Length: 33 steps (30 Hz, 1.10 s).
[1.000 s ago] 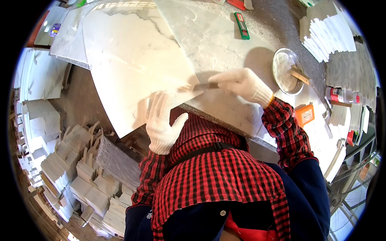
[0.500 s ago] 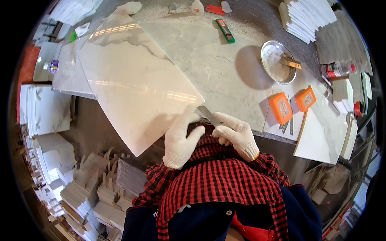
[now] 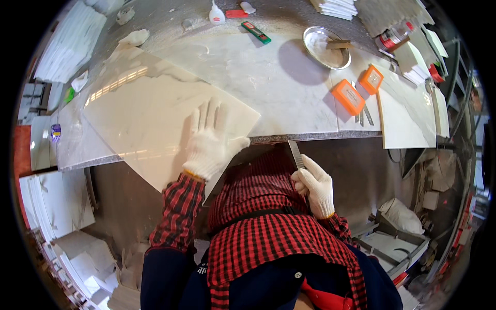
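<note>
My left hand (image 3: 207, 145), in a white knit glove, lies with fingers spread on a large glossy marble-look tile (image 3: 150, 98). The tile sits at an angle, one corner jutting past the worktable's front edge. My right hand (image 3: 316, 188), also gloved, grips a narrow flat metal blade (image 3: 296, 154) between thumb and fingers. The blade points up toward the table edge, apart from the tile. The part of the blade inside the fist is hidden.
A metal bowl (image 3: 313, 59) holds white powder or paste and a wooden-handled spatula (image 3: 338, 44). Two orange boxes (image 3: 349, 97) stand near metal strips. A green case (image 3: 256, 32) and a white squeeze bottle (image 3: 216, 14) are farther back. Tile stacks (image 3: 70, 41) flank the table.
My left hand has moved from beside the blade up and left, flattening onto the tile. My right hand with the blade has drawn away to the right. The view has shifted too.
</note>
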{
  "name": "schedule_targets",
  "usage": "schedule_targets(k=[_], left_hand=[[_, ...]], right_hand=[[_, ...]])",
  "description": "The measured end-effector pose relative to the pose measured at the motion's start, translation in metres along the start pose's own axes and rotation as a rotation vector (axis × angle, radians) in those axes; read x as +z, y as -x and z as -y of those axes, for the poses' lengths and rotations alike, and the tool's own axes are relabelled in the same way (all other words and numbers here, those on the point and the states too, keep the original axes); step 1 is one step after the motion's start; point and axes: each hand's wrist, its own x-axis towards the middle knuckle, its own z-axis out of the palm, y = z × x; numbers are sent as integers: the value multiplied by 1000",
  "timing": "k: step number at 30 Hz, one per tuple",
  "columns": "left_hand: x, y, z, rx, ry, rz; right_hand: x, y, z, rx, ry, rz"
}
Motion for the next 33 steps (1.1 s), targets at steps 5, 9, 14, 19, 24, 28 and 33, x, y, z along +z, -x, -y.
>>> schedule_targets(k=[5,9,14,19,24,28,33], left_hand=[[9,-19,-25,210,36,51],[17,-7,-52,444,285,100],[-6,31,-72,537,687,50],[-32,55,-66,315,884,173],[-42,70,-49,208,835,90],[-47,86,-40,28,907,59],[-53,94,-26,-352,1064,-42]], right_hand=[[3,41,-28,-28,-71,-198],[8,61,-37,-72,-133,-291],[16,65,-37,-119,-148,-284],[32,59,-38,-104,-172,-227],[53,49,-20,-81,-66,-76],[66,37,-14,-93,-22,21],[77,28,-7,-91,-22,92]])
